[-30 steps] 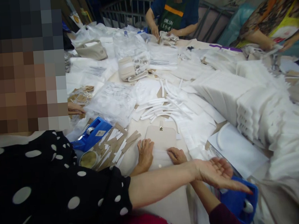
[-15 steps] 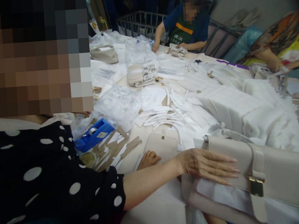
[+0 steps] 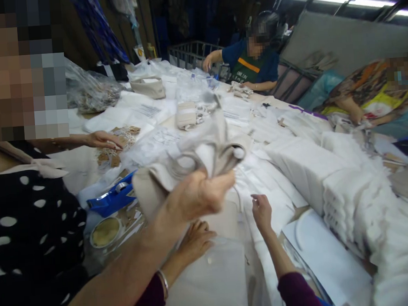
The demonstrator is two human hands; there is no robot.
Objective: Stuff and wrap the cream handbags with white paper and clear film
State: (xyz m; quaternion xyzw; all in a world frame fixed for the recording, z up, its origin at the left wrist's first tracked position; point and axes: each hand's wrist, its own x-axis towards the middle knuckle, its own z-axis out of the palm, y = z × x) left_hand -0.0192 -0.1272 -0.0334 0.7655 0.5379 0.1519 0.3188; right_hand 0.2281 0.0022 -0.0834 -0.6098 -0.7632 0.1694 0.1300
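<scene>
My left hand, with a bangle at the wrist, lies fingers spread on a pale beige flat bag at the bottom centre. My right hand is raised just right of it above white sheets, fingers loosely bent, nothing visible in them. Across my left arm reaches a co-worker's bare forearm; that person's hand grips a beige bag with straps, smeared by motion. Behind that hand, another beige piece lies partly hidden.
A blue tape dispenser and a round tin stand at left. Tall white padding stacks fill the right. A polka-dot-clad co-worker is close at left; two more people work across the table. A white board lies at lower right.
The buckled beige bag has left the right side, and the co-worker's hand now holds a beige bag at centre. My right hand has come into view. The camera view has tilted up.
</scene>
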